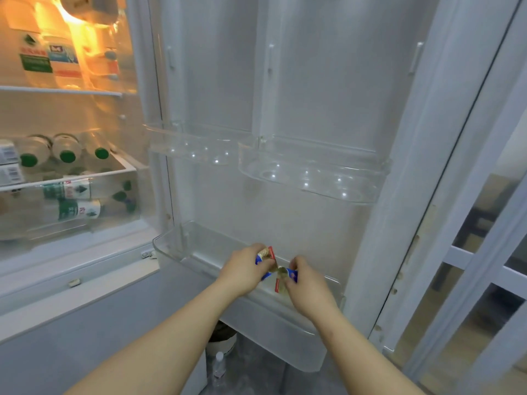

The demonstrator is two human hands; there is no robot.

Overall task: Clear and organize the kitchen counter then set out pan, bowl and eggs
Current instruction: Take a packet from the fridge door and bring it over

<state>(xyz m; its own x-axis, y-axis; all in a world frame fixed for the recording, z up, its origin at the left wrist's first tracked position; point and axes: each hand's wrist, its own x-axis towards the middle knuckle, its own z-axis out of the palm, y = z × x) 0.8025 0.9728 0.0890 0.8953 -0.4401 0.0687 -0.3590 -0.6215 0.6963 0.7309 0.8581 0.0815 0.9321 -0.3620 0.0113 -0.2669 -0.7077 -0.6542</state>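
Fridge door stands open, inner face toward the camera; both forearms reach in toward its lowest shelf.

Left hand: fingers curled round a small packet, blue and white with a red strip along one edge; the packet's top end sticks up past the fingers.

Right hand: thumb and fingertips pinch a second packet of the same colours, held lower and to the right of the first; the two packets meet or nearly meet between the hands, and I cannot tell whether they are joined.

Both packets sit above the right half of the clear bottom door shelf; whether either touches the shelf floor is not resolvable.

Higher on the door: two clear shelves side by side, the left one and the right one.

Fridge interior, lit orange at upper left: labelled bottles standing on the top shelf; green-capped bottles lying caps forward on the glass shelf; more bottles in the drawer beneath.

Floor below the door: a small clear bottle, upright.
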